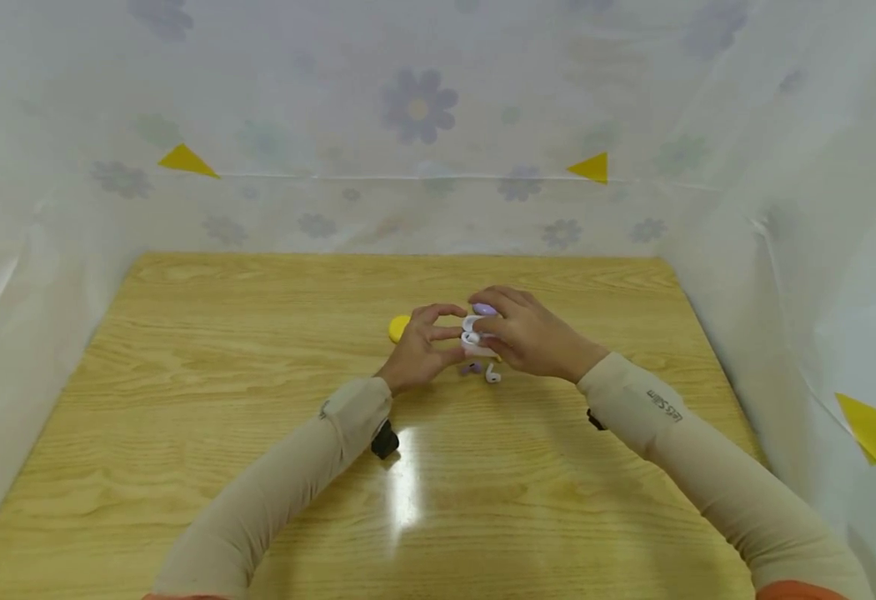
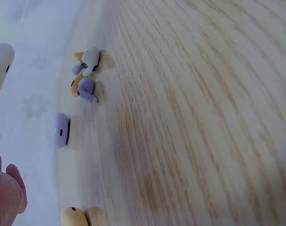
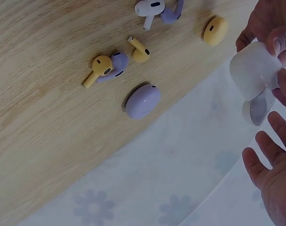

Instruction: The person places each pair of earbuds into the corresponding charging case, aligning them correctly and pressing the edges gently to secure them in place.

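A white earbud case (image 1: 478,348) is held above the table with its lid (image 3: 258,110) flipped up. My left hand (image 1: 421,352) grips the case from its left side, thumb below and fingers at the edge. From the other side, my right hand (image 1: 538,335) pinches a white earbud (image 1: 472,337) at the case's mouth, its index finger stretched out over the lid. In the right wrist view the pinching fingertips hide most of that earbud. Part of the case also shows at the left edge of the left wrist view.
Behind the hands lies a closed purple case (image 3: 143,101), and to the left a yellow case (image 1: 398,328). Loose on the wooden table (image 1: 257,467) are a white earbud (image 1: 493,374), purple earbuds (image 3: 119,62) and yellow earbuds (image 3: 102,65). Flowered sheeting (image 1: 418,108) surrounds the table.
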`<state>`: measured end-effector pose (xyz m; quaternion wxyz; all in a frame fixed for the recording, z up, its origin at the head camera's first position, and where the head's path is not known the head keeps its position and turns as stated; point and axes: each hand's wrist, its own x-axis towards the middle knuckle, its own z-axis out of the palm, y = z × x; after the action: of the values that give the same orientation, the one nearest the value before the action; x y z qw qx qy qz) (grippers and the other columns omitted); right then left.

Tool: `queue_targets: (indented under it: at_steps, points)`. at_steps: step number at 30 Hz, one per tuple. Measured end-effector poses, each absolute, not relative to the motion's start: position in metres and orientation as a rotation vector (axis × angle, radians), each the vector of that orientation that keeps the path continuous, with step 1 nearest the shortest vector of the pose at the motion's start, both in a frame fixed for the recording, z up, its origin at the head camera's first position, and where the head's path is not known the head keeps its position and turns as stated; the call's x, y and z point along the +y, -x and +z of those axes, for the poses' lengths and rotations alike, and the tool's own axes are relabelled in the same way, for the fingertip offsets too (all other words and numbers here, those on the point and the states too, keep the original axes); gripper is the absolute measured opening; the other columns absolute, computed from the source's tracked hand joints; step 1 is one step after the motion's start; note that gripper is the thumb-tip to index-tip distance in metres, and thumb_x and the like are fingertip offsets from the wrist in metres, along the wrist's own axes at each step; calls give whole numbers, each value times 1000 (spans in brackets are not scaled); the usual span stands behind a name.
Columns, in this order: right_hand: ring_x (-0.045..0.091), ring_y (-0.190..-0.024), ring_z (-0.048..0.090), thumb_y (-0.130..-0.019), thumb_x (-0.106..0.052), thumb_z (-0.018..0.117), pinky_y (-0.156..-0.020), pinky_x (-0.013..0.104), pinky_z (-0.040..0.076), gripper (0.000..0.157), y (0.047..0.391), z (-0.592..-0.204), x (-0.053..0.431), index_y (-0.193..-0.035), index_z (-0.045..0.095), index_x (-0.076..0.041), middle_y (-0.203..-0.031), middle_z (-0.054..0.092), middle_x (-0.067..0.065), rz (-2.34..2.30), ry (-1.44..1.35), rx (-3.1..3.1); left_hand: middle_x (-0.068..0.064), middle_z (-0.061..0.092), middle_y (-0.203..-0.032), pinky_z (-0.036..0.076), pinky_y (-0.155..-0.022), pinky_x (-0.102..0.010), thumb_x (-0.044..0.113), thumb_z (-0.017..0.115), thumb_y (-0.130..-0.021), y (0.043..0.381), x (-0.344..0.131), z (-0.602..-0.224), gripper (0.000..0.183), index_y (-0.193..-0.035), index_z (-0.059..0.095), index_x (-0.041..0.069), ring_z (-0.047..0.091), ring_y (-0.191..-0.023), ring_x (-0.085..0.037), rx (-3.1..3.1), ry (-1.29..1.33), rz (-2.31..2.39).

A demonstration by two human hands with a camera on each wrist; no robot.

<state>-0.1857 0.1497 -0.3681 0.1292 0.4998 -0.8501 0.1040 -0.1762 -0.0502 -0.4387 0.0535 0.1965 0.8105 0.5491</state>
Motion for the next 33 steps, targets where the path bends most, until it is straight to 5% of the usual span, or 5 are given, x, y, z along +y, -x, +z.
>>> queue_targets:
  at_steps: [14, 22, 29, 33]
  points:
    - [30, -116, 48, -83, -19, 62, -92, 49, 43, 14, 183, -367, 145, -94, 67, -12, -123, 54, 12, 228, -1426, -2538, 7, 49, -126, 24, -107, -48, 21, 70, -76, 176, -48, -440, 28, -99, 69, 5, 30, -127, -17, 2508, -650, 1649]
    - [31, -112, 51, -80, -17, 65, -91, 47, 44, 27, 180, -366, 151, -104, 63, -5, -120, 55, 16, 388, -1328, -2442, 9, 50, -124, 23, -107, -47, 22, 71, -75, 178, -50, -442, 28, -98, 69, 6, 29, -127, -15, 2510, -591, 1678]
    - [25, -94, 56, -77, -9, 66, -80, 42, 47, 7, 185, -376, 171, -83, 65, -5, -99, 62, 13, 549, -1220, -2444, 5, 52, -124, 21, -107, -44, 21, 73, -72, 179, -57, -448, 32, -99, 68, 4, 31, -126, -17, 2542, -575, 1699]
    - [27, -100, 56, -81, -13, 63, -82, 45, 47, 8, 184, -398, 176, -87, 65, -9, -105, 62, 11, 397, -1275, -2639, 5, 51, -125, 19, -107, -44, 22, 74, -71, 179, -61, -451, 35, -102, 66, 8, 29, -127, -15, 2477, -489, 1745]
